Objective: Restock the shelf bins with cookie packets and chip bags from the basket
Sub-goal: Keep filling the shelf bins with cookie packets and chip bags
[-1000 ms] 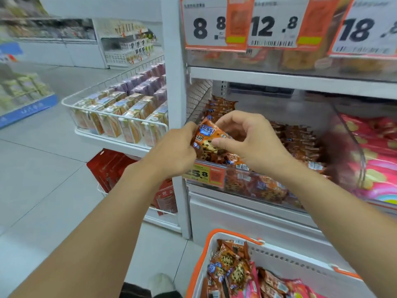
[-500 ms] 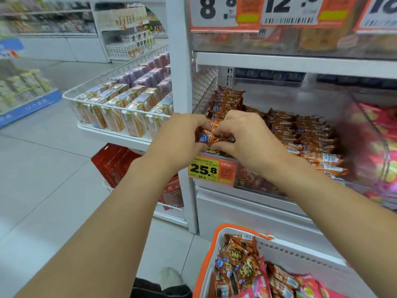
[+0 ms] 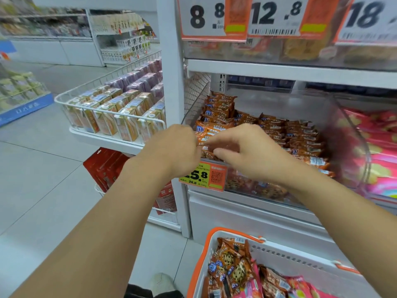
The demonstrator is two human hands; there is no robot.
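Observation:
Orange cookie packets point(image 3: 300, 136) fill a clear shelf bin point(image 3: 268, 190) at chest height. My left hand point(image 3: 178, 147) and my right hand point(image 3: 247, 151) meet at the bin's front left corner, pinching one cookie packet point(image 3: 207, 147) that lies low on the pile. My left fingertips are hidden behind the back of the hand. Pink chip bags point(image 3: 376, 147) sit in the neighbouring bin to the right. Below me, the white basket with an orange rim point(image 3: 199, 265) holds more cookie packets point(image 3: 229, 265) and pink bags point(image 3: 300, 284).
An orange price tag point(image 3: 204, 175) hangs on the bin's front. A white post point(image 3: 171, 93) separates it from a wire shelf of boxed goods point(image 3: 111, 117), with red boxes point(image 3: 105, 166) below. My shoe point(image 3: 161, 282) stands left of the basket. Tiled aisle floor lies to the left.
Both hands have lowered the cookie packet from above the bin's front edge down onto the pile. My right fingers have loosened and stretched out over it.

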